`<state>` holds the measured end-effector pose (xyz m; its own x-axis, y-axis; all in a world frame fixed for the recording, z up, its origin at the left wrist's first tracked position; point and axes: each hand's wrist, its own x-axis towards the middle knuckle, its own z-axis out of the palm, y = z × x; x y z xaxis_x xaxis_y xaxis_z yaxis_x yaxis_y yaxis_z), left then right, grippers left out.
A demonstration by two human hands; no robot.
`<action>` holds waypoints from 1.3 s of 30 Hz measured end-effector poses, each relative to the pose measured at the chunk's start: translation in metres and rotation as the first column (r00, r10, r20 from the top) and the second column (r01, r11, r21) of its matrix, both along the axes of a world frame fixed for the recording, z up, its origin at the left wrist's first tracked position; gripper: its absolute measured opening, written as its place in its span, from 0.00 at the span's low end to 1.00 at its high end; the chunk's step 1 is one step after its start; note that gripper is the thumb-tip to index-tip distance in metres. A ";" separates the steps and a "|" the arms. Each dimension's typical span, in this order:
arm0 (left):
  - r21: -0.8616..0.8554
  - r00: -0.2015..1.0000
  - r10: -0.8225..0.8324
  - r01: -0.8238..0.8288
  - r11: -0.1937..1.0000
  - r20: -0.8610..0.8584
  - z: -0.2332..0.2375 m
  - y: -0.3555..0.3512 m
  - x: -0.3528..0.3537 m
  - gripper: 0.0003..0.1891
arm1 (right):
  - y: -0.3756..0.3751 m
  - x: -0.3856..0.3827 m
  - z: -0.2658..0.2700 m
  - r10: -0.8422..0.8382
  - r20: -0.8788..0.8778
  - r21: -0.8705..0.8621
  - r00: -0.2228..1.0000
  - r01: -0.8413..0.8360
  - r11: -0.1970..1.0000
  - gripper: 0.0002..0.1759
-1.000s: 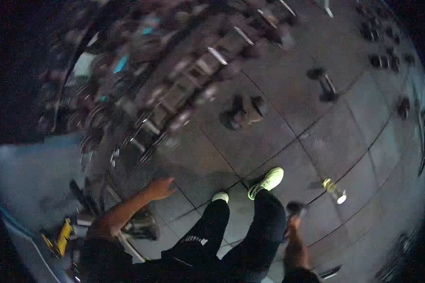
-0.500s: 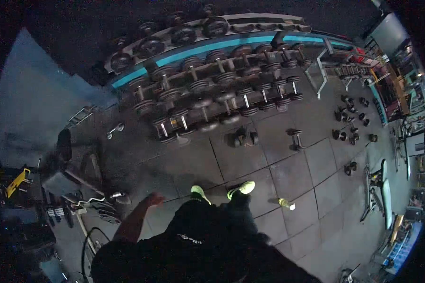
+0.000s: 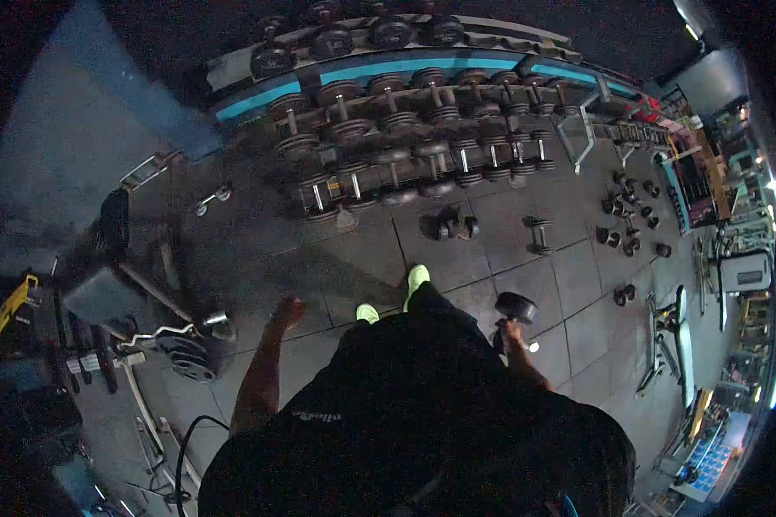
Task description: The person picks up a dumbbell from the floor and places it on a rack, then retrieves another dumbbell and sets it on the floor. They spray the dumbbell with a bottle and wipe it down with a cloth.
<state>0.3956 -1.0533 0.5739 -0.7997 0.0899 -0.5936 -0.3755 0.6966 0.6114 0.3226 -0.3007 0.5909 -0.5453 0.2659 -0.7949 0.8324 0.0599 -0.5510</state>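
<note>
My right hand (image 3: 514, 333) is wrapped round the handle of a dark dumbbell (image 3: 516, 307) to the right of my body. The dumbbell hangs above the floor, one round head pointing forward. Out to the left, my left hand (image 3: 291, 312) holds nothing that shows; its fingers are dim and blurred. Between the hands are my light yellow-green shoes (image 3: 417, 277) on the tiled floor. Just beside the held dumbbell, a small bright object (image 3: 534, 347) lies partly hidden.
Ahead stands a long dumbbell rack (image 3: 397, 121) with a blue stripe. Loose dumbbells (image 3: 457, 226) lie on the floor in front and to the right. A bench (image 3: 684, 345) stands at right, and weight plates with a curved bar (image 3: 185, 355) at left.
My right hand has come into view with the dumbbell in it. My left arm reaches further forward. One foot has stepped ahead, and the view has shifted.
</note>
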 end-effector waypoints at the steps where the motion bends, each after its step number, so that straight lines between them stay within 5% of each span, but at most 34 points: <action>1: -0.097 0.999 -0.028 0.031 0.995 0.032 0.010 0.004 0.009 0.24 | -0.004 -0.019 0.004 -0.025 -0.014 -0.029 1.000 0.025 0.999 0.16; 4: -0.231 0.998 0.065 -0.060 0.971 0.016 0.034 0.026 0.041 0.24 | -0.010 -0.072 0.002 0.034 -0.075 -0.027 0.997 -0.036 0.999 0.15; 6: -0.167 0.923 0.361 -0.338 0.926 0.133 0.044 0.051 0.052 0.24 | -0.003 -0.106 -0.018 0.290 -0.184 0.122 0.939 -0.271 0.955 0.13; 8: -0.079 0.838 0.502 -0.497 0.864 0.215 0.039 0.066 0.066 0.23 | 0.013 -0.156 -0.060 0.724 -0.307 0.518 0.618 -0.530 0.672 0.11; 9: -0.006 0.828 0.512 -0.525 0.851 0.230 0.020 0.068 0.071 0.24 | 0.028 -0.193 -0.107 0.917 -0.318 0.811 0.240 -0.432 0.394 0.11; 12: 0.091 0.834 0.528 -0.545 0.833 0.161 -0.028 0.088 0.055 0.24 | -0.046 -0.241 -0.022 0.760 -0.459 0.581 0.459 -0.493 0.648 0.11; 16: -0.009 0.818 0.573 -0.573 0.819 0.057 0.012 0.107 -0.027 0.22 | -0.143 -0.311 0.065 0.707 -0.642 0.502 0.297 -0.534 0.680 0.19; 19: 0.054 0.745 0.386 -0.428 0.902 -0.544 0.020 0.122 -0.079 0.19 | -0.213 -0.342 0.127 0.716 -0.684 0.518 0.137 -0.599 0.610 0.27; 21: 0.132 0.641 0.357 -0.373 0.919 -0.679 0.045 0.130 -0.115 0.17 | -0.252 -0.352 0.159 0.762 -0.647 0.576 0.025 -0.639 0.510 0.32; 23: 0.223 0.658 0.447 -0.400 0.889 -0.606 0.103 0.147 -0.151 0.16 | -0.283 -0.358 0.184 0.808 -0.582 0.645 -0.093 -0.658 0.389 0.36; 26: 0.068 0.735 0.439 -0.476 0.877 -0.517 0.109 0.145 -0.184 0.15 | -0.311 -0.365 0.201 0.785 -0.599 0.613 -0.154 -0.720 0.326 0.36; 30: 0.128 0.724 0.404 -0.405 0.905 -0.559 0.116 0.112 -0.189 0.14 | -0.342 -0.376 0.221 0.761 -0.620 0.554 -0.189 -0.792 0.255 0.36; 32: 0.155 0.780 0.518 -0.497 0.854 -0.351 0.112 0.083 -0.186 0.14 | -0.361 -0.388 0.232 0.757 -0.621 0.544 -0.204 -0.807 0.229 0.36; 35: -0.110 0.811 0.376 -0.468 0.877 -0.449 0.039 0.022 -0.177 0.15 | -0.391 -0.406 0.244 0.752 -0.623 0.535 -0.214 -0.818 0.211 0.36; 36: 0.163 0.753 0.508 -0.488 0.857 -0.418 0.047 0.011 -0.192 0.18 | -0.399 -0.410 0.249 0.753 -0.621 0.533 -0.216 -0.822 0.203 0.36; 38: 0.647 0.657 0.716 -0.444 0.619 -0.234 0.097 0.007 -0.223 0.23 | -0.414 -0.417 0.258 0.750 -0.623 0.526 -0.223 -0.829 0.190 0.36; 39: 0.521 0.741 0.635 -0.462 0.718 -0.219 0.143 0.013 -0.250 0.27 | -0.421 -0.421 0.262 0.750 -0.623 0.523 -0.223 -0.831 0.188 0.36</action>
<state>0.1451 -1.0408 0.7165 -0.9236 -0.2743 -0.2678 -0.3013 0.0875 0.9495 -0.0983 -0.7218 0.8532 -0.5045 -0.8633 0.0169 -0.5157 0.2856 -0.8078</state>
